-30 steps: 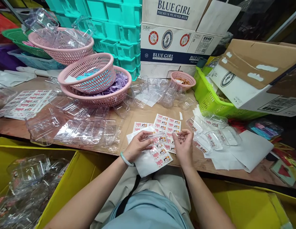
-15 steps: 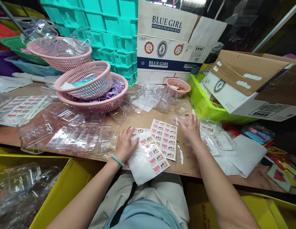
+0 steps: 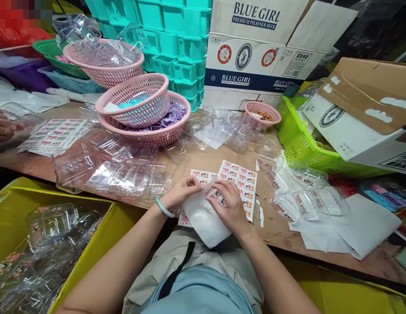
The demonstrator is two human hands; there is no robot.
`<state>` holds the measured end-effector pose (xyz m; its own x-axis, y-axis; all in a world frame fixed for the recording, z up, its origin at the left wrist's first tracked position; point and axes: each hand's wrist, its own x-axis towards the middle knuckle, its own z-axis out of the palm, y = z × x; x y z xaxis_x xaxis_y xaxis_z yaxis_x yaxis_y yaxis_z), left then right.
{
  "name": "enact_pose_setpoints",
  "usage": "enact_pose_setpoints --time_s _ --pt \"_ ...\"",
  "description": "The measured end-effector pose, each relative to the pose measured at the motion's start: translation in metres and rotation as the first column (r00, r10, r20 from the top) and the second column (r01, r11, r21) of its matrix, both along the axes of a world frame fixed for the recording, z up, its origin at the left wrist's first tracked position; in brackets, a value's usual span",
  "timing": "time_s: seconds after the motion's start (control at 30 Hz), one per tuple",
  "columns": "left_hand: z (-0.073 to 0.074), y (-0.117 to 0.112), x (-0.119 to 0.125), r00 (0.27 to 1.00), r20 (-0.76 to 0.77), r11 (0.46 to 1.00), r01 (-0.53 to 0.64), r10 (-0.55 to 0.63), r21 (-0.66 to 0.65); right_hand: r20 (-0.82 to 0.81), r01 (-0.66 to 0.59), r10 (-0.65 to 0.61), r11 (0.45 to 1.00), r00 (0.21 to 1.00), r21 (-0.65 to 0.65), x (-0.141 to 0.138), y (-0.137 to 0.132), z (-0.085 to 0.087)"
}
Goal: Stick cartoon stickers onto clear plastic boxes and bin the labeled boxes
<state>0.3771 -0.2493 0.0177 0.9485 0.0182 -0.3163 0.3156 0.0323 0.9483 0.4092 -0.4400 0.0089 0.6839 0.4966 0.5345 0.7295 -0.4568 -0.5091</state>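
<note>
In the head view, the right hand (image 3: 230, 207) has come back from the clear boxes on the right and is now over the loose sticker sheet (image 3: 206, 222); the left hand (image 3: 181, 194), spread on that sheet half a second ago, now has its fingertips drawn together at the sheet's left edge. Another person's hand (image 3: 5, 126) has come into view at the far left.

The left grip is closed on the loose sheet. The right grip's fingers curl over the sheet's printed part; whether they pinch anything, I cannot tell. The loose sheet, mostly bare white, is tilted and reaches out over the near edge of the tabletop (image 3: 284, 233). Partly under it lies a printed sheet (image 3: 247, 187), rows of cat stickers showing.

Stickered clear boxes (image 3: 304, 205) lie to the right, by white papers (image 3: 366, 224) near the tabletop's near edge. Plain clear boxes (image 3: 124, 179) are gathered to the left along that edge, in front of a pink basket (image 3: 157, 136) of purple pieces (image 3: 176, 114).
</note>
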Motion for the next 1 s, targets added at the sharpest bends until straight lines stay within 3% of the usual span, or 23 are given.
enact_pose_setpoints --time_s 0.07,0.13,0.3,0.37,0.47,0.67,0.83,1.0 --pt "-0.001 -0.004 -0.005 0.997 -0.062 0.984 -0.051 0.041 -0.173 -0.043 0.016 -0.016 1.000 0.999 0.005 -0.012 0.010 -0.012" --pt "-0.005 -0.008 -0.010 0.993 -0.084 0.970 -0.105 0.088 -0.218 -0.057 0.067 -0.068 0.998 0.996 -0.007 -0.014 0.013 -0.023" --pt "-0.020 -0.014 -0.017 0.996 -0.080 0.957 0.005 -0.029 -0.291 -0.081 0.094 -0.092 0.995 0.992 0.025 -0.011 0.007 -0.033" --pt "-0.022 -0.015 -0.018 0.995 -0.091 0.950 -0.065 0.039 -0.306 -0.082 0.092 -0.088 0.995 0.993 0.050 -0.015 0.003 -0.030" --pt "-0.021 -0.017 -0.018 0.985 -0.118 0.930 -0.160 0.128 -0.332 -0.049 0.075 -0.075 0.997 0.996 -0.014 -0.022 -0.003 -0.028" --pt "-0.013 -0.027 -0.020 0.992 -0.125 0.941 -0.032 -0.011 -0.338 -0.105 0.105 -0.112 0.992 0.988 -0.066 -0.022 -0.010 -0.040" --pt "-0.008 -0.031 -0.020 0.993 -0.118 0.922 -0.064 0.021 -0.381 -0.116 0.129 -0.133 0.991 0.984 -0.037 -0.019 -0.012 -0.038" --pt "-0.012 -0.034 -0.019 0.988 -0.139 0.941 0.011 -0.062 -0.339 -0.146 0.123 -0.125 0.992 0.981 -0.022 -0.021 -0.013 -0.038"
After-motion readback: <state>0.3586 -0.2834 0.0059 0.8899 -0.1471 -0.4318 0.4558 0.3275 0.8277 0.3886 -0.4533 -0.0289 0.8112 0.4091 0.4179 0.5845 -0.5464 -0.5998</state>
